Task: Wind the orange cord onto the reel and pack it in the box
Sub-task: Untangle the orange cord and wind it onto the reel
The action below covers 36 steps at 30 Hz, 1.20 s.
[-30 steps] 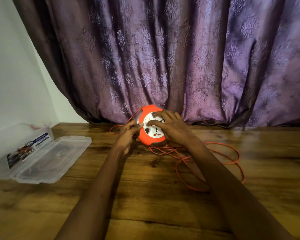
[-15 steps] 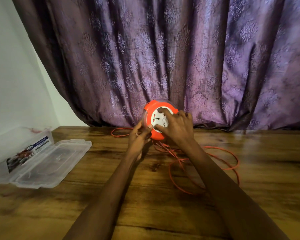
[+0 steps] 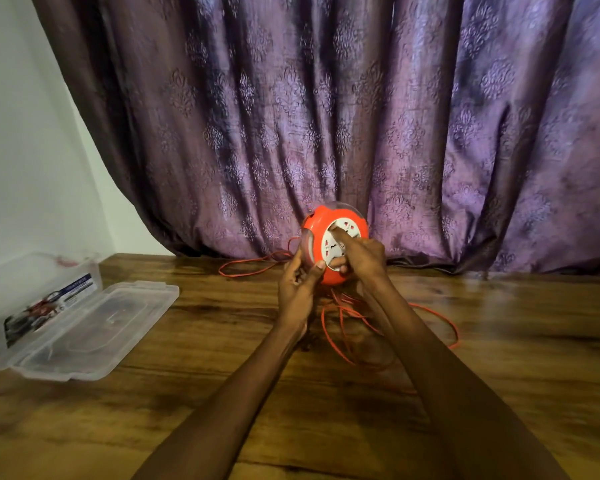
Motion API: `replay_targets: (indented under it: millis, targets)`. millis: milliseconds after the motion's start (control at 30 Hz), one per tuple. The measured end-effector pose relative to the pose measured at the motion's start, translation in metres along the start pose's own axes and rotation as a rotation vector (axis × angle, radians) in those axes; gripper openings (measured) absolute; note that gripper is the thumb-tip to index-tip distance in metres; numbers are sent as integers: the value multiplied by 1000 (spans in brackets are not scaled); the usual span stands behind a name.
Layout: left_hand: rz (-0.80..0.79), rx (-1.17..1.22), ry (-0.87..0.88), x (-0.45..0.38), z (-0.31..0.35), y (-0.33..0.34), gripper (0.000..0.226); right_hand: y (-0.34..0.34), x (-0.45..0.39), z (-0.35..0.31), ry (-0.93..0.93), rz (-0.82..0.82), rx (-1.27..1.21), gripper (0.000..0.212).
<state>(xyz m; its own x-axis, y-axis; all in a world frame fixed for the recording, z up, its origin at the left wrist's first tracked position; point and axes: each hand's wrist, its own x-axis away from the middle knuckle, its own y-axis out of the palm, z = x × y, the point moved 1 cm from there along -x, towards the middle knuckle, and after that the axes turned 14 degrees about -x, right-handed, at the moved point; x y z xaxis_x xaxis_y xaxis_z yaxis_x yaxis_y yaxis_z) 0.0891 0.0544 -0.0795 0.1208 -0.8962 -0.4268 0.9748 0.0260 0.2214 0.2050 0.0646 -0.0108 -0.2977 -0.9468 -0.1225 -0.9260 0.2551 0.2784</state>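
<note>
A: Orange cord (image 3: 388, 327) is still lying mostly loose, in loops on the bench (image 3: 222, 393) in the middle of the frame, under and to the right of the wrists. One strand is also running to the left, along the foot of the purple curtain (image 3: 326, 116).

B: And the reel (image 3: 333, 247)?

A: It is being held up above the bench, just in front of the curtain, with its white socket face turned to the camera. The left hand (image 3: 298, 289) is gripping the lower left edge of the reel, thumb on the front rim, fingers curled behind. The right hand (image 3: 361, 258) is lying on the white face, index finger stretched out and pressing on it, the other fingers bent at the lower rim.

B: So the winding is going on?

A: I am judging so, and much cord is remaining. To do it well, the left hand should be keeping the body steady while the right is turning the face evenly. The loops are crossing each other, so a slow turn is helping against a knot at the mouth of the reel.

B: Where is the box (image 3: 66, 323)?

A: At the left of the frame, open, its clear lid lying flat on the bench, well apart from the hands.
</note>
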Motion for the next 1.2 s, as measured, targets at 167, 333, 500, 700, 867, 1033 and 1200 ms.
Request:
replay_targets:
  millis: [167,333,500,700,867,1033,1200]
  targets:
    - [46,23,-93,-3,6,-13,34,-2,-2,-7,-136,-104,267,35]
    - [5,20,-194,-20,17,-43,17,-9,7,-21,-865,-308,906,20]
    - [-126,-158,-246,-25,23,-67,21,-10,11,-14,-1026,-556,1250,47]
    - [-196,-271,-318,-32,34,-95,15,-2,18,-1,-1033,-690,1309,40]
    - [-241,-294,-313,-31,40,-108,18,8,22,14,-1025,-743,1373,58]
    - [-201,-298,-287,-29,35,-96,15,1,22,7,-1041,-565,1444,41]
    - [-152,-211,-243,-22,16,-64,24,-11,14,1,-1005,-400,1464,59]
